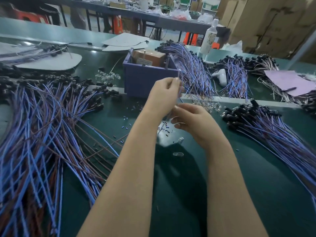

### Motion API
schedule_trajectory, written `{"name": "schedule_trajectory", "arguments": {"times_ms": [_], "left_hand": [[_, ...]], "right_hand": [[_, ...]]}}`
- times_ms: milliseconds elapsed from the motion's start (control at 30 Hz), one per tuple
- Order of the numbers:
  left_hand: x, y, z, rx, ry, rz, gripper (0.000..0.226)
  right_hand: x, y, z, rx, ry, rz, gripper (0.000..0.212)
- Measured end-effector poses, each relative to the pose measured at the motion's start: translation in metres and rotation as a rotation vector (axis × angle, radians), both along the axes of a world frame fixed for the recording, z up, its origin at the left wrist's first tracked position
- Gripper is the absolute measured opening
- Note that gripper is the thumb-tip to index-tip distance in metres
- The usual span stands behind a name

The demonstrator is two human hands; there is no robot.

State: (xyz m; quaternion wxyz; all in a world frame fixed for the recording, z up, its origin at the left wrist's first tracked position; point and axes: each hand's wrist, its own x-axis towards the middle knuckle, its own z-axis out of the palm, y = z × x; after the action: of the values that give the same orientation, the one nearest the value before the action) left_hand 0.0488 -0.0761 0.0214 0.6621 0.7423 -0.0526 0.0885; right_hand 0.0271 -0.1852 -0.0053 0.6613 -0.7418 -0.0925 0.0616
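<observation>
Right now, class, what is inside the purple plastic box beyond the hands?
A brown cardboard carton with a white label, and thin metal rods standing upright. The purple plastic box's front wall hides whatever lies lower down.

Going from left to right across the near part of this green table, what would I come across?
Sprawling heap of blue and brown wires → left hand pinching a thin lilac wire → right hand → fan of blue wires with black end caps.
</observation>
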Motion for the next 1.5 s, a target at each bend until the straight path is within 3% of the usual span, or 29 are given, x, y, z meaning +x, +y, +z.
{"name": "schedule_trajectory", "arguments": {"times_ms": [100, 233, 333, 433, 567, 700, 800, 933, 1033, 1167, 1300, 1500], "left_hand": [[-0.004, -0.006, 0.004, 0.048, -0.071, -0.096, 0.022], [-0.01, -0.009, 0.013, 0.306, -0.239, -0.068, 0.024], [-0.015, -0.02, 0.023, 0.483, -0.298, -0.093, 0.02], [-0.016, -0.03, 0.026, 0.596, -0.304, -0.139, 0.025], [-0.015, -0.02, 0.007, 0.565, -0.135, -0.158, 0.029], [-0.01, 0.0, -0.021, 0.561, -0.023, -0.141, 0.02], [-0.008, -0.001, -0.028, 0.431, -0.058, -0.105, 0.023], [-0.005, -0.006, -0.035, 0.39, -0.07, -0.052, 0.016], [-0.004, -0.003, -0.042, 0.41, -0.03, -0.013, 0.013], [-0.001, 0.009, -0.05, 0.479, 0.07, 0.019, 0.014], [0.002, 0.018, -0.053, 0.323, 0.125, 0.073, 0.015], [-0.001, 0.014, -0.05, 0.241, 0.108, -0.024, 0.017]], "right_hand": [[0.0, -0.001, 0.001, 0.019, -0.022, 0.015, 0.02], [-0.002, -0.012, 0.003, 0.502, 0.054, 0.087, 0.022], [-0.003, -0.008, 0.003, 0.636, -0.028, 0.097, 0.022], [0.001, -0.005, 0.002, 0.648, -0.17, -0.065, 0.041], [0.007, -0.018, 0.004, 0.776, -0.194, -0.467, 0.019], [0.011, -0.034, 0.001, 1.081, -0.092, -0.718, 0.017], [0.016, -0.024, -0.007, 0.955, -0.011, -0.633, 0.011], [0.02, -0.004, -0.024, 0.427, 0.009, -0.389, 0.016], [0.021, -0.002, -0.03, 0.235, -0.091, -0.475, 0.021], [0.022, -0.01, -0.028, 0.495, -0.09, -0.667, 0.023], [0.022, -0.011, -0.027, 0.729, -0.005, -0.684, 0.022], [0.023, -0.001, -0.032, 0.579, 0.046, -0.496, 0.018]]}}
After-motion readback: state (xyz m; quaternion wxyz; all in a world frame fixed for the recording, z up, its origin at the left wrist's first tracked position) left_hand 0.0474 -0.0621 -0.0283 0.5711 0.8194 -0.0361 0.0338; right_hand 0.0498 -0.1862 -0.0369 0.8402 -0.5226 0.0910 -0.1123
